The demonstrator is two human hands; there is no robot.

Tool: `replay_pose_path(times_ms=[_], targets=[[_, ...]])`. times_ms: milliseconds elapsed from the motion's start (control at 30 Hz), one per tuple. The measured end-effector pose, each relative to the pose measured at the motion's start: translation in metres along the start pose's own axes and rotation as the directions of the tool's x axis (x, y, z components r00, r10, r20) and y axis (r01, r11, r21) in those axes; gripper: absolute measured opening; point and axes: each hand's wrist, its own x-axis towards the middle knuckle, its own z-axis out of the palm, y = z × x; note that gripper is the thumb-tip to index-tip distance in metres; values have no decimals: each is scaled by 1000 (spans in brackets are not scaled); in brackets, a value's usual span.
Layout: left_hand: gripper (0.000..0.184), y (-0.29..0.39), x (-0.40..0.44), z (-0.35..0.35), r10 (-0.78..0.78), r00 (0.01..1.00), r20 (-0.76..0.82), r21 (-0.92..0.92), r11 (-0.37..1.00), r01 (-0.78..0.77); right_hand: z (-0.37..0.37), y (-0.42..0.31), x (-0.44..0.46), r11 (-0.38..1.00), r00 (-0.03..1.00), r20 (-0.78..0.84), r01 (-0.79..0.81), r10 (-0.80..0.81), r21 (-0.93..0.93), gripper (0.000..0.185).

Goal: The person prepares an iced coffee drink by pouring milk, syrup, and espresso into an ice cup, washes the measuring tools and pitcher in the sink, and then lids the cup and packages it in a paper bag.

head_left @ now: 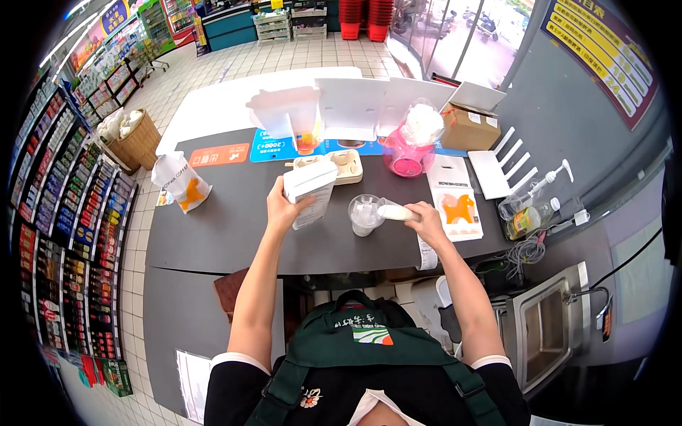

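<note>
My left hand (283,207) is wrapped round a white carton (311,184) with printing on its side, raised over the dark counter and tilted slightly. To its right stands a clear plastic cup (364,216) with something pale inside, its exact contents unclear. My right hand (427,223) grips a pale scoop-like tool (399,212), whose far end reaches the rim of the cup; its exact kind is hard to make out. Behind the carton sits a beige moulded cup carrier (348,167). Flat paper bags (457,207) with an orange horse print lie just right of my right hand.
A white printed bag (182,183) stands at the left. A pink container (408,157), a cardboard box (470,128) and white panels (349,106) line the back. Pump bottles (526,219) and cables (527,250) are at the right, above a metal sink (548,323).
</note>
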Motion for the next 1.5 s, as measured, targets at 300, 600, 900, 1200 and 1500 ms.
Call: replay_pose_path(times_ms=[300,600,900,1200,1500], targets=[[48,-35,-37,-11,-88,993,-79,-78,994,82,-13,-18,5,923,975,-35,195,-219,-333,41],[45,-48,-59,8,-111,973,-205,-137,987,84,-22,-50,20,628,887,79,383,-455,-677,25],[48,-46,-69,13,-129,970,-205,-102,989,110,-6,-86,44,297,731,329,583,-598,-756,13],[75,-73,-93,15,-135,964,-230,36,988,147,2,-88,48,234,694,351,600,-629,-765,14],[59,-94,-86,15,-256,947,-192,47,962,270,-11,-89,35,345,772,252,517,-584,-783,13]])
